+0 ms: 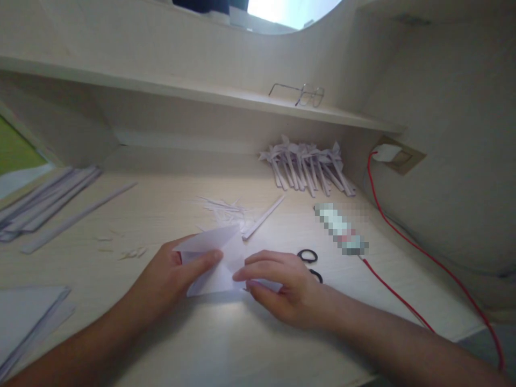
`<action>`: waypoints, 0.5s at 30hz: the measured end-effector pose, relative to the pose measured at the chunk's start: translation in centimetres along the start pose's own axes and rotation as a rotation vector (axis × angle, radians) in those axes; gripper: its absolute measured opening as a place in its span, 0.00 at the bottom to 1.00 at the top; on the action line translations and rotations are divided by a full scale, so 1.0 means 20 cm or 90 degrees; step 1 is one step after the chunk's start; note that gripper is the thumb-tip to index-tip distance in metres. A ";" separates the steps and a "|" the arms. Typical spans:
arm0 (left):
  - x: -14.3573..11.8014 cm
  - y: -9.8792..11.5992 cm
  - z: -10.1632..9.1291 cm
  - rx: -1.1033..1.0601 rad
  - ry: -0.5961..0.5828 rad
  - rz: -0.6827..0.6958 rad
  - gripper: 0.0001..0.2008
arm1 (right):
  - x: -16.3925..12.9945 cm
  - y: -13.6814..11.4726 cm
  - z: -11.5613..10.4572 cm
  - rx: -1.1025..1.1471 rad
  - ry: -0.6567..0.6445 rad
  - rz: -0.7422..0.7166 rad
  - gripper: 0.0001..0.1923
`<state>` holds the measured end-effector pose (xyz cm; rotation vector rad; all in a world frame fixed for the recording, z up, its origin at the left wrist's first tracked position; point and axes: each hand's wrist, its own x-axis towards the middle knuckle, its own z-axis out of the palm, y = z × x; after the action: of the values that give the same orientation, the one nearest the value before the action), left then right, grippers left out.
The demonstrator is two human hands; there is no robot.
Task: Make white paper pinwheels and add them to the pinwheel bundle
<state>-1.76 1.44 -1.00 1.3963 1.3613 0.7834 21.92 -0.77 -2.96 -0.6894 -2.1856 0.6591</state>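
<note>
1. Folded white paper sheet [215, 258] lies on the desk [226, 344], centre of view, one pointed flap raised toward 12 o'clock.
2. Left hand [169, 277] is at the sheet's 9 o'clock edge; thumb lies on top of the paper, fingers tucked under or behind it, so it's pinching the sheet.
3. Right hand [278, 287] is at the sheet's 3 o'clock side; fingers curled, fingertips [242, 275] pressing down on the paper's right edge. Pressing, not a clenched fist.
4. Black scissors [311, 263], just beside the right hand at its 1 o'clock; only the handle loops show, the rest is hidden behind the hand.
5. Single paper strip [264, 216] at 1 o'clock of the sheet, near it, lying diagonally.
6. Thin paper trimmings [221, 208] at 12 o'clock of the sheet; smaller scraps [131, 252] at 9 o'clock of the left hand.
7. Blurred-out oblong object [341, 228] at 2 o'clock; a red cable [427, 258] runs from it and up to a wall socket [397, 155].
8. Pile of folded paper pieces [308, 166] at the back of the desk, 1 o'clock, well apart.
9. Long paper strips [52, 201] at 10 o'clock; stack of sheets [28, 317] at 8 o'clock.
10. Eyeglasses [302, 94] on the shelf [161, 86] above the desk.
</note>
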 end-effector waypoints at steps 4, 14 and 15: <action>0.00 0.00 0.02 -0.023 -0.025 -0.017 0.17 | -0.02 0.01 0.02 0.024 0.046 -0.015 0.11; -0.02 -0.02 0.05 -0.056 0.002 -0.017 0.14 | -0.04 0.03 0.03 0.064 0.076 0.024 0.09; -0.02 -0.02 0.06 -0.044 0.010 -0.017 0.14 | -0.04 0.03 0.03 0.065 0.079 0.030 0.09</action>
<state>-0.94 0.70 -1.64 1.3190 1.3489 0.8177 22.12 -0.94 -4.02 -0.7105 -2.0126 0.7275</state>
